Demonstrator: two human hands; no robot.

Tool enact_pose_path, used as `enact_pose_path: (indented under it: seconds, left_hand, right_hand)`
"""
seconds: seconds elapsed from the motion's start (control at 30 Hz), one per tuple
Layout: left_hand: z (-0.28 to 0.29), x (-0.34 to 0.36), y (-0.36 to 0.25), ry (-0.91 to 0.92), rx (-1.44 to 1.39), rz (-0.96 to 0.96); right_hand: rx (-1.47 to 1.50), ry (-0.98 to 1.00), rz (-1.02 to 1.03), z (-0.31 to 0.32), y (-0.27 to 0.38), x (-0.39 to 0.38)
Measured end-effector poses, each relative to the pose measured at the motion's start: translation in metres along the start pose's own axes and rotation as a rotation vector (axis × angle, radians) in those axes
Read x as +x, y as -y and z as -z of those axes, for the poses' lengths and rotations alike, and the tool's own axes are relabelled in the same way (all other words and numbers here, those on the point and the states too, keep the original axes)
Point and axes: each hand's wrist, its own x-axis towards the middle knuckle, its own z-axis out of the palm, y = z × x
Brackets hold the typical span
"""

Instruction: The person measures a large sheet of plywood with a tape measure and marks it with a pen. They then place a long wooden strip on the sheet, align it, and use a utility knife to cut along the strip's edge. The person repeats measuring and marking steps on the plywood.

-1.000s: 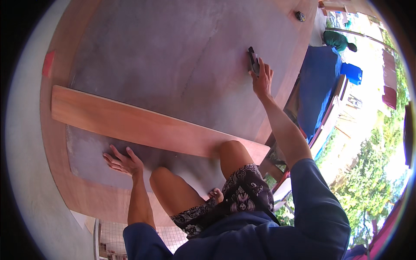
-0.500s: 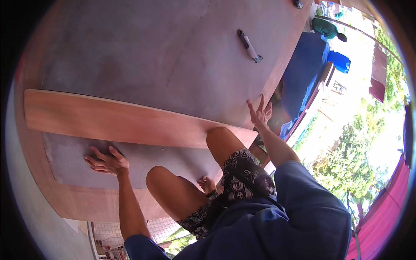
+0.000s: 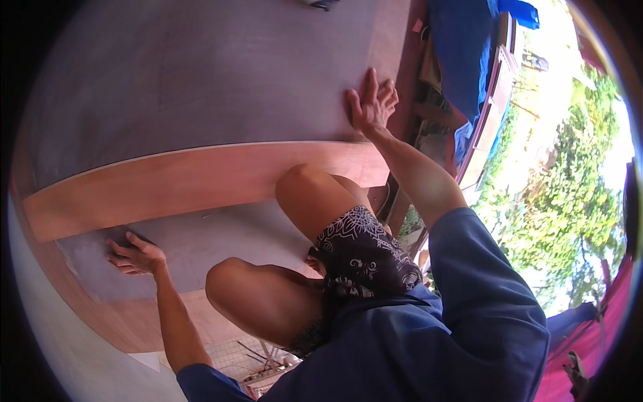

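Below me is a broad grey panel (image 3: 221, 87) with a reddish-brown wooden border. Across it lies a long reddish wooden board (image 3: 167, 181), between my two hands. My left hand (image 3: 138, 256) rests on the grey surface on the near side of the board, fingers spread, holding nothing. Beyond the board's right end, my right hand (image 3: 374, 104) is spread over the grey panel by its right border, also holding nothing. My bent knee (image 3: 305, 184) covers part of the board. At the top edge shows a small part of a dark, shiny tool (image 3: 323, 5), mostly cut off.
A pale wall (image 3: 53, 321) curves along the left. Past the panel's right edge hangs a blue tarp (image 3: 459, 60), with a bright blue container (image 3: 521, 12) beyond. Wire mesh (image 3: 234, 358) shows below the near edge. Leafy trees (image 3: 562, 214) and pink cloth (image 3: 589, 355) are at right.
My right hand, raised with fingers apart before, is now lower against the panel. My view has shifted, so the black-and-white tool has nearly left the top. My left hand stays spread.
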Motion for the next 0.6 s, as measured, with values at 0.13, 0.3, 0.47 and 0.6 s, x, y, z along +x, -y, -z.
enact_pose_path:
  seconds: [0.13, 0.3, 0.47, 0.6]
  left_hand:
    - [-0.010, 0.003, 0.007, -0.076, 0.007, -0.002]
    - [-0.012, 0.007, 0.008, -0.157, -0.013, -0.049]
    - [-0.012, 0.005, 0.011, -0.176, -0.100, -0.073]
    - [-0.028, 0.024, 0.032, -0.164, -0.185, -0.051]
  right_hand:
    - [0.028, -0.026, 0.010, 0.008, 0.003, -0.002]
    - [0.046, -0.046, 0.040, 0.005, -0.002, -0.003]
    - [0.093, -0.098, 0.118, -0.001, -0.009, -0.007]
    - [0.054, -0.034, 0.185, 0.007, -0.022, -0.017]
